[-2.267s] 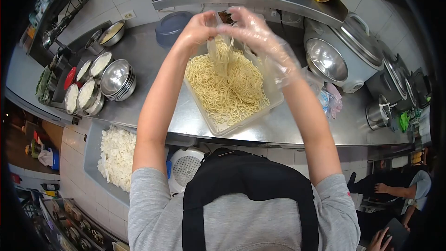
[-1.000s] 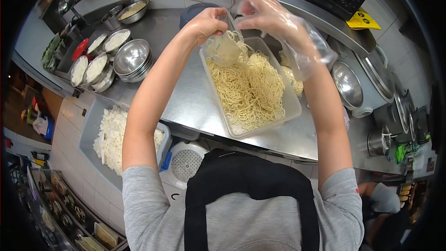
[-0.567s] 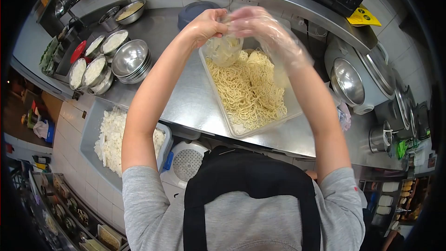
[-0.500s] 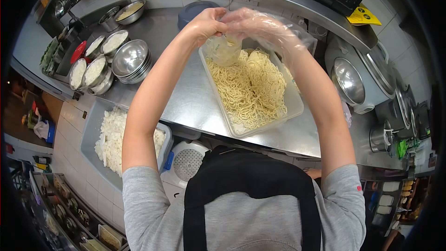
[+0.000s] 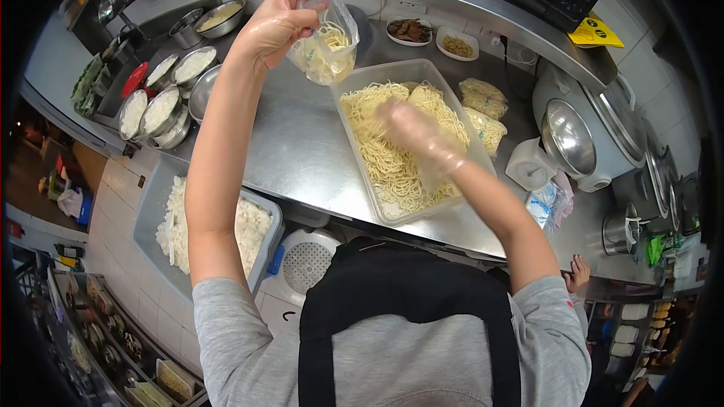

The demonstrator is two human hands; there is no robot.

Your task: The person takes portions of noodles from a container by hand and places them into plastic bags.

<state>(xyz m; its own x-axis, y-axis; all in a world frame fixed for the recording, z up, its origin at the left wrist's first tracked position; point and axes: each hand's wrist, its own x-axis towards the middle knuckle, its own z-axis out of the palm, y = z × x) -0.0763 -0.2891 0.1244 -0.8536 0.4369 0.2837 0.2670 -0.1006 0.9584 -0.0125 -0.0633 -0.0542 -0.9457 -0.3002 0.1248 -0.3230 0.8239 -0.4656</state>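
Observation:
My left hand [image 5: 280, 26] is closed on the top of a clear plastic bag [image 5: 332, 56], lifted over the steel counter just left of the noodle tub. Some pale yellow noodles lie in the bag. My right hand [image 5: 411, 124], in a thin clear plastic glove, is at the heap of noodles [image 5: 396, 169] inside the tub. Motion smears its fingers, so their grip is unclear. The rectangular translucent plastic tub [image 5: 477, 152] sits on the counter, well filled with noodles.
Bagged noodles [image 5: 486, 130] and a small scale [image 5: 530, 166] stand right of the tub. Behind are dishes of dark food [image 5: 409, 30] and chopped food [image 5: 457, 47]. Rice bowls [image 5: 161, 111] stand left; a grey bin of rice [image 5: 173, 252] sits below. Another person's hand [image 5: 578, 273] touches the counter's right edge.
My hands have parted. The left has moved left and up with the bag, which now hangs open to view; the right has come down from the bag to the noodles in the tub.

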